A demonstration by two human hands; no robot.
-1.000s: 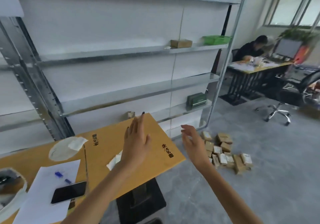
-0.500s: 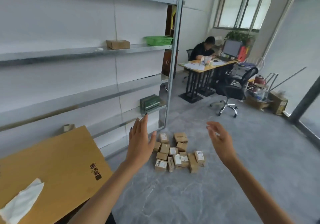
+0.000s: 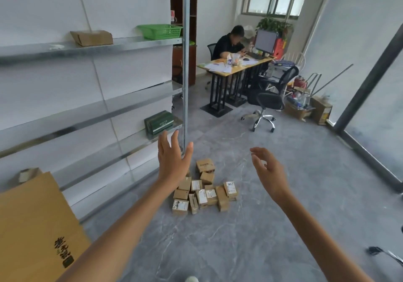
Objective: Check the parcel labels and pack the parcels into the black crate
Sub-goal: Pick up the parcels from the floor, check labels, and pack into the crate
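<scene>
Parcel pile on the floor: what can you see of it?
The parcel pile is roughly a dozen small, closed brown cardboard boxes huddled on the grey marbled floor near the foot of the metal shelving. Several show white printed labels; others show plain card, some tipped on their sides. They touch one another and the floor. The left hand overlaps the pile's far edge in view without touching it.

The parcels (image 3: 204,191) lie heaped on the floor, just off the end of the shelf rack (image 3: 87,111) that runs along the left wall. On an upper shelf a box (image 3: 91,38) sits left of a basket (image 3: 160,31); two shelves down, a case (image 3: 159,122) stands by the end post. A near surface (image 3: 32,227) juts in at lower left. The left hand (image 3: 173,161) and right hand (image 3: 269,172) hang apart above the heap. Behind, a person (image 3: 229,44) sits at a far surface (image 3: 235,66), with a swivel chair (image 3: 269,100) before its right end.
</scene>
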